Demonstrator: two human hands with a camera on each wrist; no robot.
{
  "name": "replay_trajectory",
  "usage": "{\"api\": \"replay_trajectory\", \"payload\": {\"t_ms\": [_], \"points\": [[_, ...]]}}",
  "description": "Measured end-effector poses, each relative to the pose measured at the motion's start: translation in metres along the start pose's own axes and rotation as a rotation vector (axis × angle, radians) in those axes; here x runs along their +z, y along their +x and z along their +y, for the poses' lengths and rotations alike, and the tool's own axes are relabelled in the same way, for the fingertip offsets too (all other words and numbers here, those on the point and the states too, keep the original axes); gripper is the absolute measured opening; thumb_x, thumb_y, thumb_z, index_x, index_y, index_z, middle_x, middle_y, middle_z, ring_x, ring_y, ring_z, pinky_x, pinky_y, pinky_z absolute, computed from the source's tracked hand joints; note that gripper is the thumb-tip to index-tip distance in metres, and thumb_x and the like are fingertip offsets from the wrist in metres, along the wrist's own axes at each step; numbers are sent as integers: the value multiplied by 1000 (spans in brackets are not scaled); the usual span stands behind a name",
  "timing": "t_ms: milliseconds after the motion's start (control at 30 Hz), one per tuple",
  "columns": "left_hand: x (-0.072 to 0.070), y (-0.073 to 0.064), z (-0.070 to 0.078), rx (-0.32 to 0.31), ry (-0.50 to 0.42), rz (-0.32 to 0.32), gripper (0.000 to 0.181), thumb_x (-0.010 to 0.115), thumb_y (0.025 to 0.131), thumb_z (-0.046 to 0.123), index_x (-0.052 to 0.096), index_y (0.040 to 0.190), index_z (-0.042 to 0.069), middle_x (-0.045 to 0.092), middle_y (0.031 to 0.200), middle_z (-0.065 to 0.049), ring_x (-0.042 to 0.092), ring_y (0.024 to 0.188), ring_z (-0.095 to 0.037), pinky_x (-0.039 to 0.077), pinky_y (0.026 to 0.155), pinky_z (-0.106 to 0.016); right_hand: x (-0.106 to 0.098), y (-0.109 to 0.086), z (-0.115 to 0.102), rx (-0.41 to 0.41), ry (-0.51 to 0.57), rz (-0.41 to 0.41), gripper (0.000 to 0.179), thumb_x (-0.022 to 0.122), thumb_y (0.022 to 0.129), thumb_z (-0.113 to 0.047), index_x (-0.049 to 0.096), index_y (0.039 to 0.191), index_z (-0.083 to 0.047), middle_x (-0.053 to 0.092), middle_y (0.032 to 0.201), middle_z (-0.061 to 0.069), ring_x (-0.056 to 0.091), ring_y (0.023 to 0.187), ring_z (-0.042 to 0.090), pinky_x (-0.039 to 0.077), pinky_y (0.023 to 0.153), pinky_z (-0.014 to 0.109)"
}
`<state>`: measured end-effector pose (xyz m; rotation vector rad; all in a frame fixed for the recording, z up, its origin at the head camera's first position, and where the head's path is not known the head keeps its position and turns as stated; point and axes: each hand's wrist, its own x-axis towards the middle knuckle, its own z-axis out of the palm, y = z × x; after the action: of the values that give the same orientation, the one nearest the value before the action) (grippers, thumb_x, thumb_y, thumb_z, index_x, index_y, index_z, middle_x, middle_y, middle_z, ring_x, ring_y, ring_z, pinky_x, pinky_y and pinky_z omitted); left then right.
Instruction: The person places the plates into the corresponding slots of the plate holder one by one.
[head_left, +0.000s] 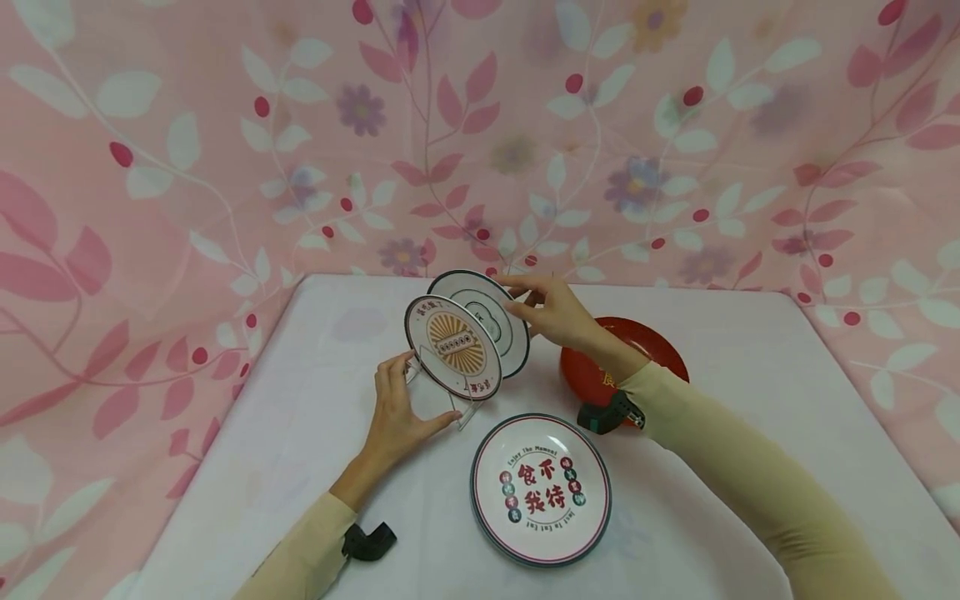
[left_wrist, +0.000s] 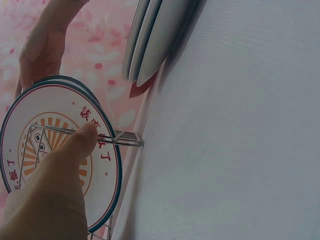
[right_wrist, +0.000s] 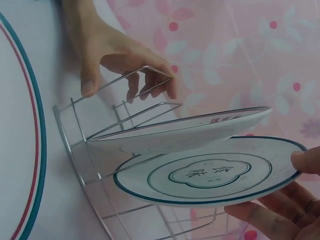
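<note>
Head view shows me, from far off, two bare hands over a white table (head_left: 315, 367). The right hand (head_left: 551, 310) pinches the rim of a cloud plate (right_wrist: 210, 172), so named for the green cloud shape in its middle, with the thumb on that face and fingers on the other. The cloud plate is up off the table and tilted, just beside a sunburst plate (head_left: 456, 343) that leans in a silver wire rack (left_wrist: 129, 142). I can't tell if the cloud plate touches the wires. The left hand (head_left: 397, 414) grips the rack, its thumb on one wire and its fingers round the other side. Nearer me lies a pile of plates (head_left: 541, 492) with red writing on top, and a red dish (head_left: 656, 346) is partly hidden by the right arm. I think the cloud plate is hard and stiff, not too heavy, and a bit slippery. It could chip if it bumps the sunburst plate. I'd hold it by the rim, thumb on one side and a few fingers on the other. The rack looks thin and light, so I'd hold its wires to stop it sliding.
</note>
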<state>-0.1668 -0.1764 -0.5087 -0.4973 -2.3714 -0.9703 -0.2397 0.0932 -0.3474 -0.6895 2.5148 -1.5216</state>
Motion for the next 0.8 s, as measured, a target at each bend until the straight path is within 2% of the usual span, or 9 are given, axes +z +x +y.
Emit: {"api": "replay_trajectory", "payload": {"t_ms": [367,533,667,800], "points": [[0,1,0,-3,-2,-10,119,91,56,51,32,144,-3,35,133,-18,36,123,-30,37,103,-42,18,-1,17,23,30,1,45,62,95,-10,55,140,-13,61,121,18,59,85,31,60,64,40],[0,2,-1,-18,2,-15,119,91,57,52,31,145,-2,35,134,-19,36,124,-30,37,104,-43,21,0,21,6,39,1,46,62,96,-11,54,141,-14,59,122,19,60,93,39,60,67,44],[0,1,-1,-33,7,-15,120,91,56,51,31,145,0,35,133,-18,36,122,-30,37,103,-42,17,-4,20,-1,37,-9,51,63,96,-16,50,145,-19,59,125,18,62,101,36,60,71,44],[0,1,1,-25,6,-9,120,92,55,52,31,145,0,36,131,-18,37,120,-30,38,100,-43,3,-24,20,16,52,8,53,64,96,-22,47,146,-22,60,128,16,60,112,30,59,78,43]]}}
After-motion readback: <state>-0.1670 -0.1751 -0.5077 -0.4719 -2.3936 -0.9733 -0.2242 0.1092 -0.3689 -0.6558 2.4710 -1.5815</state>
